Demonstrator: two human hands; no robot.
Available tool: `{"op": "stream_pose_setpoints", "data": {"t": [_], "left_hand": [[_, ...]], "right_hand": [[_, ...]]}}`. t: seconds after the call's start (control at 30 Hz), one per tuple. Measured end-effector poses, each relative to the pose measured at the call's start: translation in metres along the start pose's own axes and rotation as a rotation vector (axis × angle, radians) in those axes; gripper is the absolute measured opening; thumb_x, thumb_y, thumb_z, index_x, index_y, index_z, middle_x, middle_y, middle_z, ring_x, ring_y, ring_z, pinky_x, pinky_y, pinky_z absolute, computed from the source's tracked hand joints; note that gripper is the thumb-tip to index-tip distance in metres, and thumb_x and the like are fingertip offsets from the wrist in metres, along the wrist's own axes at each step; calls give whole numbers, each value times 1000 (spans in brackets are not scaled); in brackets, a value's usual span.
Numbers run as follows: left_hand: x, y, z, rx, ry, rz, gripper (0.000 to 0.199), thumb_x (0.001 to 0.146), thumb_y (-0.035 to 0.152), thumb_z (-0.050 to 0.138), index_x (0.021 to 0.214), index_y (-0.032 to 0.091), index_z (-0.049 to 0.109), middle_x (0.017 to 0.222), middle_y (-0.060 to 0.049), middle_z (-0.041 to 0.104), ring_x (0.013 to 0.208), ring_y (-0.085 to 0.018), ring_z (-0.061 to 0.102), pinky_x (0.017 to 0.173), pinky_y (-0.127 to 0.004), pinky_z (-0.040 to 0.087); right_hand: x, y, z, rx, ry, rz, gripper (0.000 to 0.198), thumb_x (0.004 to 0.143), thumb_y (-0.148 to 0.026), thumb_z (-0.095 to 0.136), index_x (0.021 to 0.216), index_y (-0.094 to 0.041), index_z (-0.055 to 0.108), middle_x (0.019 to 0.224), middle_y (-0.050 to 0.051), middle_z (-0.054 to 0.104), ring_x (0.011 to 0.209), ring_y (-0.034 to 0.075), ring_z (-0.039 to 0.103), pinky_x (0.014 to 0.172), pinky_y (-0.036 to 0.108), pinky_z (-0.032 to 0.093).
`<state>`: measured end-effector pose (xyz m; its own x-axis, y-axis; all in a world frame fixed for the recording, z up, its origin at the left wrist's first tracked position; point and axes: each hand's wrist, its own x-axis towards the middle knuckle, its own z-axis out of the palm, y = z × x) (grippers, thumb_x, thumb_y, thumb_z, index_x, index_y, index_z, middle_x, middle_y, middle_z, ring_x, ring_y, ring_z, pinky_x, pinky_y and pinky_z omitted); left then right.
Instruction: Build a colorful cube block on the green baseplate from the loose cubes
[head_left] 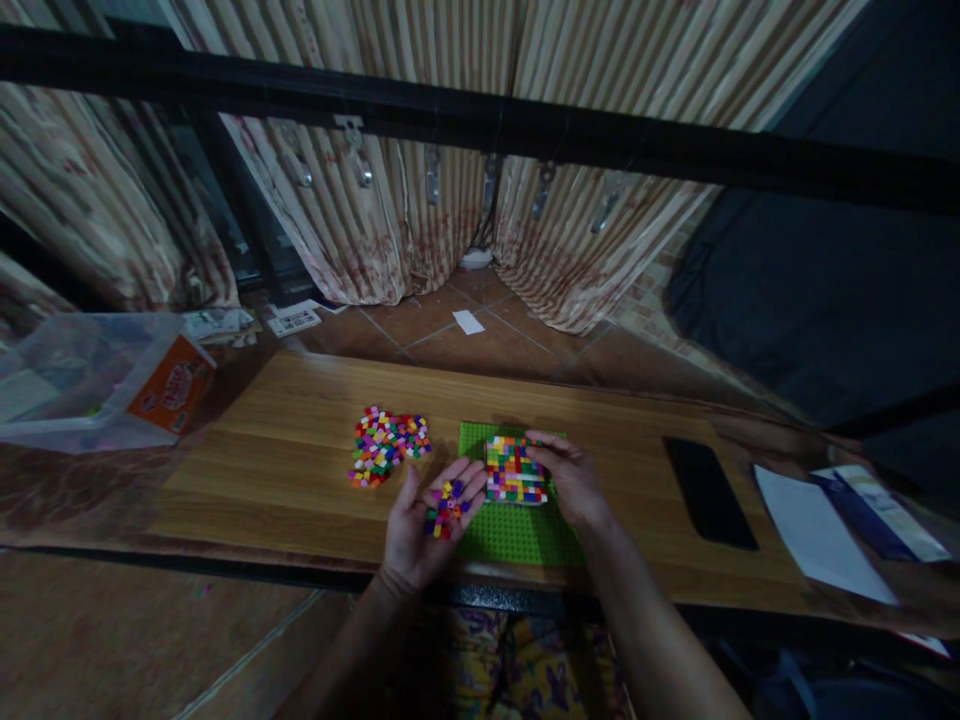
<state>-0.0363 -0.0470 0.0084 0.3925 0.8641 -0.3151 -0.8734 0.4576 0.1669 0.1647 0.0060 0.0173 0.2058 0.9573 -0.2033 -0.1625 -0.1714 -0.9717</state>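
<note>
My left hand (424,520) is turned palm up with its fingers stretched out, holding a small heap of colourful toy bricks (450,508). Its fingertips come close to the left side of a block of multicoloured bricks (514,475), which sits on the upper part of a green baseplate (517,535). Over the block's right edge, my right hand (574,480) has its thumb and fingers brought together, touching or nearly touching the top bricks. Whatever is between those fingertips is too small to make out. A loose pile of small bricks (386,445) lies left of the baseplate.
The wooden table (300,400) carries a black phone (709,492) at right, beside white paper (821,530) and a blue-and-white packet (881,510). A clear plastic bin (97,350) with an orange label stands at left. A dark bar (480,105) crosses in front of striped curtains (420,230).
</note>
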Motion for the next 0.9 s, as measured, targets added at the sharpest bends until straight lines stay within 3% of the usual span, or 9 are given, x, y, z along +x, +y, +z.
{"op": "stream_pose_setpoints", "data": {"t": [0.23,0.43,0.53,0.73,0.9], "left_hand": [[0,-1,-3,8,-23,15,62,91,49,39,135,7,45,129,-22,56,124,-28,51,103,-40,41],[-2,-3,0,10,-19,28,65,90,53,38,130,4,50,128,-23,57,123,-30,51,101,-40,42],[-2,-4,1,3,-10,29,66,90,53,38,129,2,50,127,-24,57,123,-30,51,100,-38,43],[-2,-3,2,-5,-10,12,67,90,54,35,132,4,48,127,-22,58,122,-28,53,97,-37,45],[-3,-2,3,-9,-37,-3,67,90,55,35,133,5,47,129,-21,56,125,-27,50,99,-35,42]], "right_hand": [[-3,4,-3,-35,0,-90,37,57,-36,78,90,-21,73,83,4,73,72,19,64,68,35,51],[-32,-5,-1,-287,157,-346,32,71,-38,69,97,-20,70,99,7,71,88,20,64,81,38,49],[-58,-13,9,-534,76,-501,22,80,-36,61,94,-21,71,94,6,69,82,19,63,78,36,49],[-88,-7,35,-821,-304,-649,20,89,-23,50,94,-24,69,94,4,67,89,18,61,79,32,50],[-85,3,44,-1045,-325,-711,19,87,-21,54,98,-24,69,95,4,65,93,21,57,83,34,48]]}}
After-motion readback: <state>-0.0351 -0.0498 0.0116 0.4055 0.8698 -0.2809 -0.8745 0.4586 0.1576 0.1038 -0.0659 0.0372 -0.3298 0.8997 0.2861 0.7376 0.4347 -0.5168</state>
